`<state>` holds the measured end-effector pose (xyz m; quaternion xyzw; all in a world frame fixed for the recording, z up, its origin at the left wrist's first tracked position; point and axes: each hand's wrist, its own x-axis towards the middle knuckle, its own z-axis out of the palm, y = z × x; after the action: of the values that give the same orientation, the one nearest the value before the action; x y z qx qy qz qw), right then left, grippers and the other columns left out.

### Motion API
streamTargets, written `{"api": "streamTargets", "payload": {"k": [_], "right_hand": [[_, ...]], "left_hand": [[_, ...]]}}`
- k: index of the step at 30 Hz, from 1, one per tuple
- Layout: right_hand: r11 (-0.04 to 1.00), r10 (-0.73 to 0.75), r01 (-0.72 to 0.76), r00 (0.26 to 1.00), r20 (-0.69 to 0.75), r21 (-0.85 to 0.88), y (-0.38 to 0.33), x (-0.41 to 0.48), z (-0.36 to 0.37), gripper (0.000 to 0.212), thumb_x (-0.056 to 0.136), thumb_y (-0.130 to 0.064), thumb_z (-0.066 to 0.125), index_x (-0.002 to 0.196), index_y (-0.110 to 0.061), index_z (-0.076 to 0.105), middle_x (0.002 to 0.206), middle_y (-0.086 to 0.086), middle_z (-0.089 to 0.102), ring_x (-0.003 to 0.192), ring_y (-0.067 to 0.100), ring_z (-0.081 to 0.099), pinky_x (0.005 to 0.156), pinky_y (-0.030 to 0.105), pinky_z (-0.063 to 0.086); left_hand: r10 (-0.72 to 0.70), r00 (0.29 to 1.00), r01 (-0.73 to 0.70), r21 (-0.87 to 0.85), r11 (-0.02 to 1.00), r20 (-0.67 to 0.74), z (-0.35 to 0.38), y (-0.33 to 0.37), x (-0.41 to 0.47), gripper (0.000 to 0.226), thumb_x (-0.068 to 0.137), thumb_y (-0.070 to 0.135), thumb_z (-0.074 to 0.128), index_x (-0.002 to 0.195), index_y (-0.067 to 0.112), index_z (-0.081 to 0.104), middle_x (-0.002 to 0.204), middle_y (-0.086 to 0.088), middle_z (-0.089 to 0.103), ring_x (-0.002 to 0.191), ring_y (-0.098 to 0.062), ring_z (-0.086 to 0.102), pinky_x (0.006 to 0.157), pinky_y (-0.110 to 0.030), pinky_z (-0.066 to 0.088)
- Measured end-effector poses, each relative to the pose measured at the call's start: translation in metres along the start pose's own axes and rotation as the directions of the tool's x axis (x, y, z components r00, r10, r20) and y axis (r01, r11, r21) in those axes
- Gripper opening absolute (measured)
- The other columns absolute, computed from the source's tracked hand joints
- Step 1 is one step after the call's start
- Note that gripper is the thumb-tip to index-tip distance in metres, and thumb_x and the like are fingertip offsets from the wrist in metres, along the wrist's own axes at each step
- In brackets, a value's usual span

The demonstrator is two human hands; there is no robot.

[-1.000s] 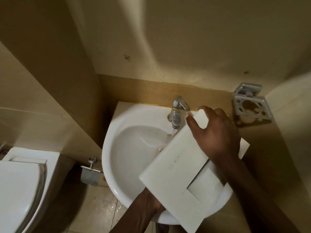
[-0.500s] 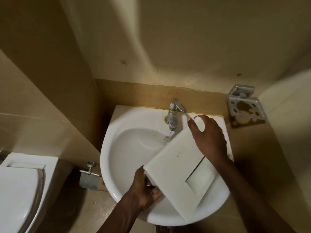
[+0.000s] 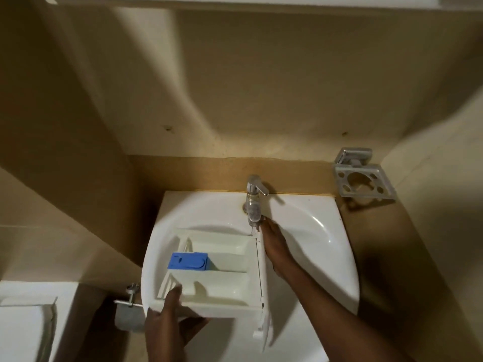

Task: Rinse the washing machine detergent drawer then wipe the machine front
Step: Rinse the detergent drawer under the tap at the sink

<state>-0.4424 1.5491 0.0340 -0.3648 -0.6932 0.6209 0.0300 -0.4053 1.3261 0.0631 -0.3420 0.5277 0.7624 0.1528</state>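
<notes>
Detergent drawer (image 3: 222, 267) was gripped by the left hand (image 3: 170, 327) at the corner farthest from the tap (image 3: 253, 199), thumb hooked over the rim, fingers beneath. The right hand (image 3: 277, 249) was laid along the front panel's outer face, fingertips just below the tap; whether they were curled round the panel could not be told. Half a second before, the underside had been uppermost; now the drawer had been turned compartments-up over the sink (image 3: 313, 231), so rinsing of the inside was judged due next. A blue insert (image 3: 188, 261) was seated in the middle compartment, at the end away from the tap; the other compartments looked bare.
</notes>
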Motion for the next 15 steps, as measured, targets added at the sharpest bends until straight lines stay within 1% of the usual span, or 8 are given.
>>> {"api": "streamTargets", "payload": {"k": [3,6,7,8,9,10,12,15], "right_hand": [[0.999,-0.033,0.032,0.998,-0.054,-0.021,0.008,-0.002,0.004,0.016,0.099,-0.031,0.049,0.087,-0.036,0.056,0.103,-0.007,0.057,0.098,0.011,0.054,0.090,0.027,0.040],[0.999,-0.020,0.020,1.000,0.006,-0.035,0.018,0.000,0.013,0.014,0.097,-0.029,0.054,0.091,-0.022,0.065,0.099,-0.002,0.069,0.092,0.016,0.063,0.078,0.027,0.047],[1.000,0.017,-0.018,0.998,0.054,0.022,0.018,0.001,0.017,0.016,0.096,-0.027,0.055,0.096,-0.020,0.069,0.098,-0.001,0.072,0.092,0.017,0.067,0.081,0.029,0.051],[0.991,0.057,-0.069,0.993,0.100,0.118,0.019,0.004,0.021,0.019,0.096,-0.026,0.054,0.102,-0.021,0.071,0.099,0.000,0.075,0.094,0.017,0.070,0.088,0.035,0.054],[0.969,0.098,-0.124,0.987,0.129,0.212,0.019,0.006,0.024,0.022,0.095,-0.028,0.054,0.106,-0.023,0.072,0.102,0.000,0.075,0.096,0.017,0.071,0.094,0.039,0.053],[0.947,0.125,-0.160,0.982,0.142,0.278,0.018,0.007,0.027,0.025,0.094,-0.033,0.054,0.108,-0.025,0.073,0.103,-0.001,0.076,0.098,0.017,0.071,0.097,0.040,0.052],[0.936,0.130,-0.166,0.983,0.132,0.311,0.018,0.007,0.032,0.028,0.092,-0.040,0.055,0.111,-0.028,0.072,0.108,-0.004,0.074,0.103,0.015,0.069,0.099,0.041,0.050],[0.933,0.083,-0.118,0.990,0.116,0.341,0.022,0.002,0.036,0.027,0.097,-0.017,0.053,0.117,-0.023,0.070,0.115,-0.002,0.072,0.109,0.016,0.066,0.099,0.037,0.050]], "left_hand": [[0.011,0.998,-0.012,-0.008,1.000,-0.061,-0.003,-0.003,-0.006,0.041,0.090,0.012,0.066,0.129,0.022,0.056,0.116,-0.011,0.060,0.096,-0.040,0.061,0.077,-0.057,0.054],[0.064,0.998,-0.065,-0.048,0.997,-0.011,-0.015,0.002,-0.008,0.030,0.089,0.014,0.068,0.109,0.033,0.058,0.111,0.000,0.060,0.096,-0.033,0.059,0.058,-0.048,0.060],[0.055,0.998,-0.054,-0.039,0.998,0.033,-0.020,0.002,-0.006,0.042,0.077,0.023,0.080,0.112,0.030,0.058,0.116,-0.003,0.059,0.102,-0.035,0.059,0.056,-0.047,0.061],[0.047,0.999,-0.047,-0.001,0.999,0.023,-0.023,0.001,-0.001,0.069,0.058,0.035,0.091,0.118,0.025,0.060,0.121,-0.006,0.059,0.106,-0.037,0.060,0.060,-0.048,0.061],[0.076,0.996,-0.076,0.009,0.997,-0.035,-0.023,0.000,0.000,0.083,0.048,0.043,0.092,0.122,0.024,0.061,0.123,-0.008,0.061,0.107,-0.038,0.061,0.063,-0.052,0.061],[0.134,0.989,-0.134,0.010,0.991,-0.066,-0.022,-0.004,-0.001,0.071,0.056,0.039,0.089,0.121,0.026,0.064,0.121,-0.009,0.064,0.105,-0.039,0.063,0.064,-0.054,0.060],[0.211,0.969,-0.212,0.006,0.977,-0.131,-0.022,-0.010,-0.004,0.024,0.083,0.017,0.074,0.103,0.030,0.068,0.109,-0.004,0.067,0.100,-0.036,0.064,0.060,-0.050,0.060],[0.296,0.940,-0.298,0.010,0.954,-0.171,-0.021,-0.019,-0.004,0.030,0.087,0.002,0.067,0.090,0.032,0.063,0.096,0.008,0.065,0.094,-0.027,0.063,0.055,-0.041,0.060]]}}
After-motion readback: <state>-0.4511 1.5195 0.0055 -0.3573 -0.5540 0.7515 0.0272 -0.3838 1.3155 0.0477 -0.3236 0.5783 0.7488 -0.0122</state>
